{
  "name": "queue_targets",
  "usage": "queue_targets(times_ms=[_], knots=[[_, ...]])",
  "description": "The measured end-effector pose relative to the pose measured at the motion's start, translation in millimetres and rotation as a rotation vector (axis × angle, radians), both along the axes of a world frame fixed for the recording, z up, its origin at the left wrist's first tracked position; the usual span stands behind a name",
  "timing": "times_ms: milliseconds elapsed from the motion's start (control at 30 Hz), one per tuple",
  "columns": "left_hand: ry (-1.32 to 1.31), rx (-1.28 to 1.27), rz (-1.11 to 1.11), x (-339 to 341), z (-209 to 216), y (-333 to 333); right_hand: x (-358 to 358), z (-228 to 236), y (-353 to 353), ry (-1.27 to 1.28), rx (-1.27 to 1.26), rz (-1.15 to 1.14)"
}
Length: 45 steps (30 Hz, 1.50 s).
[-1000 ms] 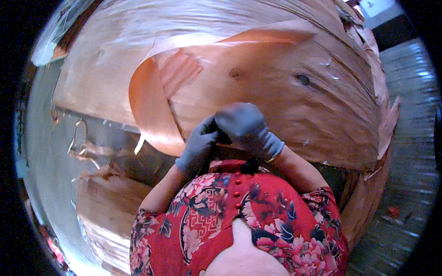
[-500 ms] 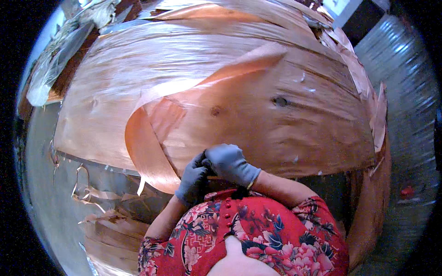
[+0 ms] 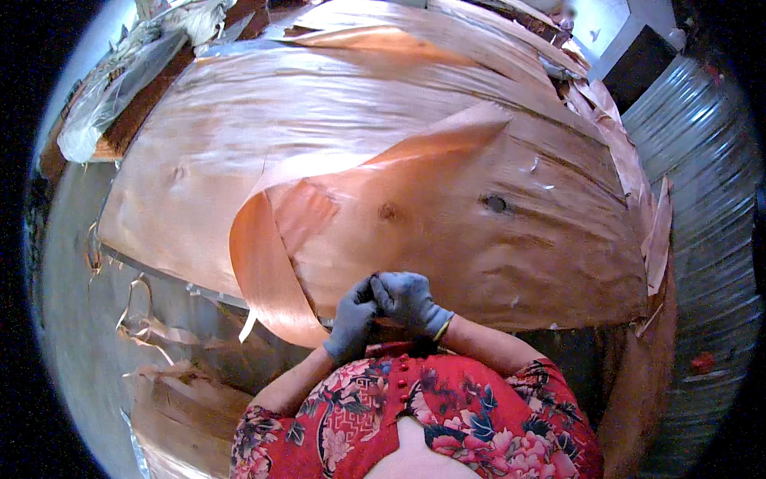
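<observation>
Gloved left hand (image 3: 349,323) meeting right hand (image 3: 409,301), undersides hidden, cannot tell either grip's state, veneer strip (image 3: 265,259) at ten o'clock, curled as before

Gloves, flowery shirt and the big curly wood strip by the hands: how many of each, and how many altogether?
Grey gloves: 2, one on the left hand and one on the right hand
Red flowered shirt: 1
Big curled veneer strip: 1
Total: 4
</observation>
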<state>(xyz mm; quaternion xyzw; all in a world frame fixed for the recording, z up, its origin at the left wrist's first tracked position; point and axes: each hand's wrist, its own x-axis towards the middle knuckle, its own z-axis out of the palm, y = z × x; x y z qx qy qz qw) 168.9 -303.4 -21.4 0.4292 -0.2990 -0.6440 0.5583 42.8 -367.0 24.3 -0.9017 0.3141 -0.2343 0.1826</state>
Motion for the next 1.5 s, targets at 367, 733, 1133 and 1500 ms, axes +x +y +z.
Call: queue_targets(times_ms=[367, 733, 1133, 1500], knots=[[-0.476, -0.058, 0.133, -8, -17, -13, 8, -28, 2, -0.077, 0.313, -0.208], [-0.263, 0.063, -0.159, -31, -5, -28, -21, -30, 0, -1.057, 1.333, -0.551], [-1.880, -0.152, 0.281, 25, 67, -250, -165, -72, -32, -1.716, 1.869, -0.327], [-2.113, -0.970, 0.021, -33, 4, -251, -233, -15, -107, -0.639, 0.438, -0.444]])
